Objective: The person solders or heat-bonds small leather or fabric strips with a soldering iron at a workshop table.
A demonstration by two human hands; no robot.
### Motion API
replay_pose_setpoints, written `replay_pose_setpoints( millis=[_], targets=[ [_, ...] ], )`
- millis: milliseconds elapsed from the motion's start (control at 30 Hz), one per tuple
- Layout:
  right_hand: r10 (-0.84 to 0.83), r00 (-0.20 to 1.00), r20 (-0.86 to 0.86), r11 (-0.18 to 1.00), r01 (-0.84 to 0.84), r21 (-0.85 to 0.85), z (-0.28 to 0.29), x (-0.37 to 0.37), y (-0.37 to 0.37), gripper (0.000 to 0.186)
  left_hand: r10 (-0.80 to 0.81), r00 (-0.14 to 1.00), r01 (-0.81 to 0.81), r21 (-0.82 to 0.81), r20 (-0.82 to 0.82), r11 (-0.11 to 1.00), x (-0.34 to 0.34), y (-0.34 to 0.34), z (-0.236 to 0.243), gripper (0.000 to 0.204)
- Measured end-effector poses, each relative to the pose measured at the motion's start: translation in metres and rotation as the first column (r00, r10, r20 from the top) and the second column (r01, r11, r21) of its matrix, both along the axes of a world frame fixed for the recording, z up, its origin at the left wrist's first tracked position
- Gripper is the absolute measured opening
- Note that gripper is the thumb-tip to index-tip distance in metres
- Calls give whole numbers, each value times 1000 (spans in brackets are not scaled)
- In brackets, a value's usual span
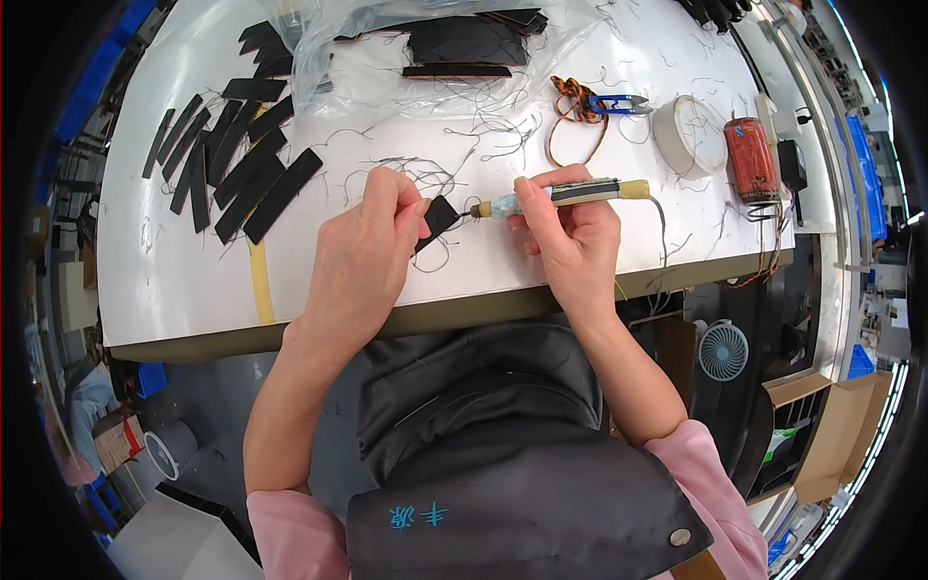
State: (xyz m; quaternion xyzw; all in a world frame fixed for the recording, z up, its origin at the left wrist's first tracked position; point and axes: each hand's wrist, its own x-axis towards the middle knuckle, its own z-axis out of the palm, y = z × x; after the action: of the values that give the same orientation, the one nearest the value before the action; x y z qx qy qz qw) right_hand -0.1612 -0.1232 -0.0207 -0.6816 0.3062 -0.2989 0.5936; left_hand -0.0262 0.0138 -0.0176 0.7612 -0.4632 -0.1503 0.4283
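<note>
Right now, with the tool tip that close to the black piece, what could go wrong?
1. The slim, yellow-taped pen-shaped tool points toward the left fingers pinching the small flat black piece; a slip might catch them.
2. Thin dark loose threads lie around the work and could snag.
3. The thin grey cable runs from the tool's rear toward the table edge; a tug might shift the tip.

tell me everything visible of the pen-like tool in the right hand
The pen-like tool has yellowish wrapping at both ends, pale blue near its thin dark tip, and a black-and-silver middle. A cord leaves its rear. The right hand grips it nearly level above the table, tip pointing left at the edge of the black piece; contact is unclear.
</note>
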Motion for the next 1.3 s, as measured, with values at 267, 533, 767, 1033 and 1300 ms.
replay_pose_setpoints(
  millis=[267,533,767,1033,1300],
  targets=[
    [31,999,-32,999,-31,-10,0,-2,0,13,5,1000,-5,8,-22,1000,-1,1,0,4],
    [-15,990,139,993,-2,118,3,0,-3,15,156,985,-154,-33,76,988,-9,20,12,23],
    [156,986,62,985,-160,68,8,25,3,24,195,978,-194,-21,80,981,-15,17,-5,36],
    [153,987,40,985,-156,73,2,27,1,25,108,972,-127,78,208,989,-3,6,6,26],
    [-94,921,378,956,-23,294,7,18,0,23,30,982,-43,65,186,997,2,12,10,30]
  ],
)
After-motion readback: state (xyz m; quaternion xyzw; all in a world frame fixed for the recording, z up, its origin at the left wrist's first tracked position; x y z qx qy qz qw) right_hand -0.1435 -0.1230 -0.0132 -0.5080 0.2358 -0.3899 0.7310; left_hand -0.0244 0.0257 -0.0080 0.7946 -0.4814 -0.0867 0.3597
